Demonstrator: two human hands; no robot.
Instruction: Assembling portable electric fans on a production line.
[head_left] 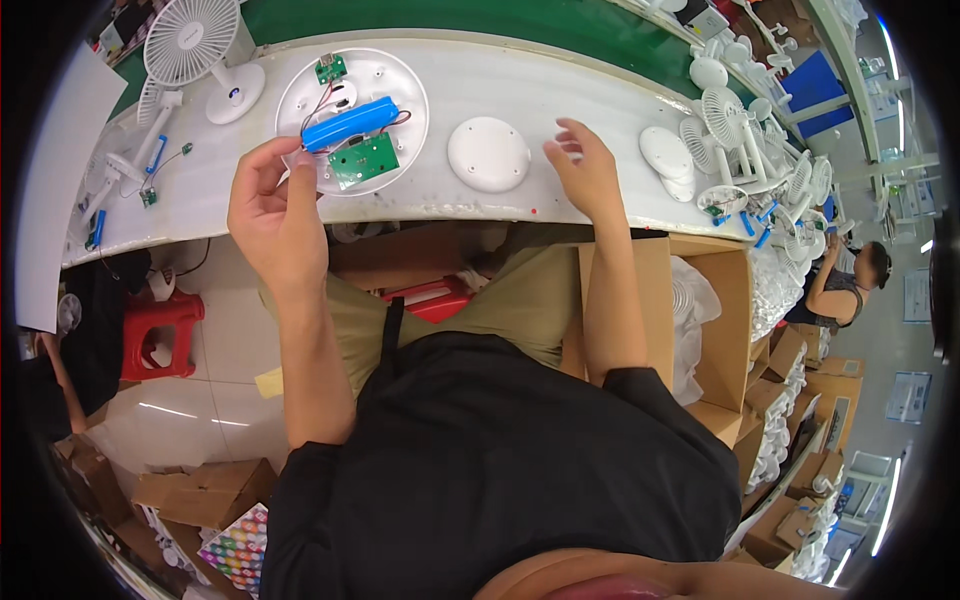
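Observation:
A round white fan base point(415, 130) lies with its inside facing up on the bench. In it are a blue cylindrical battery point(350, 124), a green circuit board point(366, 160) and a smaller green board point(330, 68), joined by thin wires. My left hand point(280, 205) is at the base's left rim, thumb and forefinger close together by the battery's left end; what they pinch is hidden. To the right lies a round white cover point(489, 154) with small holes. My right hand point(585, 170) hovers beyond it, fingers loosely bent and apart, holding nothing.
A white desk fan point(195, 45) stands at the back left. Round white plates point(666, 152) and several fan parts crowd the bench's right end. An open cardboard box point(715, 330) is beside my right arm. A red stool point(165, 335) stands at left; another person point(845, 285) sits far right.

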